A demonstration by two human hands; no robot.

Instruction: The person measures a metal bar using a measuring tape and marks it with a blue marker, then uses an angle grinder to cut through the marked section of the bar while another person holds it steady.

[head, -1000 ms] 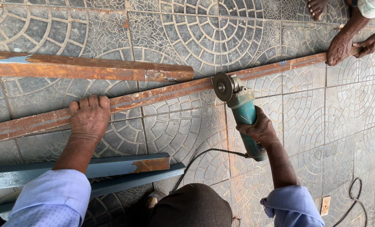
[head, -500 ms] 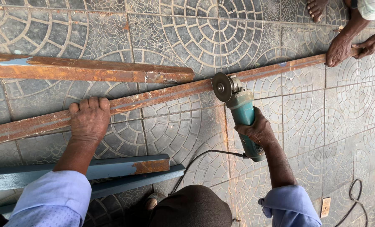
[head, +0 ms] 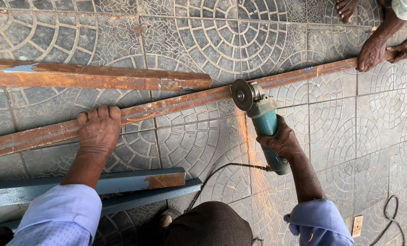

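**Long rusty bar under the grinder, patterned tile floor**

The left hand [head: 98, 129] is lying flat, fingers together and curled over the far edge of the long rusty bar [head: 176, 104], pressing it to the tiled floor [head: 199, 41]. The right hand [head: 282, 140] is wrapping fully around the body of the teal angle grinder [head: 263, 119], whose disc [head: 241, 94] is meeting the bar's near edge at mid-length; sparks are streaming toward the near side. The bar is running diagonally from near left to far right. At its far right end another person's hands [head: 386, 48] are holding it down. A shorter rusty bar [head: 98, 77] is lying just beyond, left of the disc. Blue-painted bars [head: 135, 182] are lying near the left forearm. The grinder's cable [head: 212, 175] is trailing nearward. Bare tile is lying open right of the grinder.
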